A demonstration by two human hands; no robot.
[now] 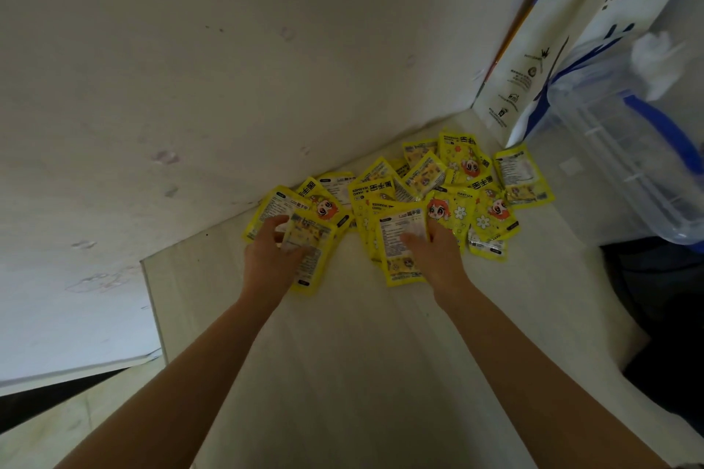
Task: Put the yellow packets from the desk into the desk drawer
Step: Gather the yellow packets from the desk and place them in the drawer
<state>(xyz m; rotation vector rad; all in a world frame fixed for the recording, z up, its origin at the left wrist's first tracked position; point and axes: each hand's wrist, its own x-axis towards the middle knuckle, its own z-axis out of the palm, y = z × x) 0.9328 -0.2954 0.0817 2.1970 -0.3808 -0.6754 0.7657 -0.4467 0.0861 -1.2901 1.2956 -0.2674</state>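
Several yellow packets (453, 179) with cartoon prints lie in a loose heap on the pale desk (343, 335), pushed up against the wall. My left hand (268, 251) grips the left edge of a yellow packet (310, 255) at the heap's near left, thumb on top of it. My right hand (438, 251) holds the right edge of another yellow packet (400, 244), which lies on a small stack, thumb pressed on its printed face. No drawer shows in this view.
A white paper bag with blue print (533, 61) stands at the desk's back right corner. Beside it is a clear plastic box with blue handles (628, 148). The desk's left edge (152, 308) drops off near the wall. A dark area (663, 297) lies right.
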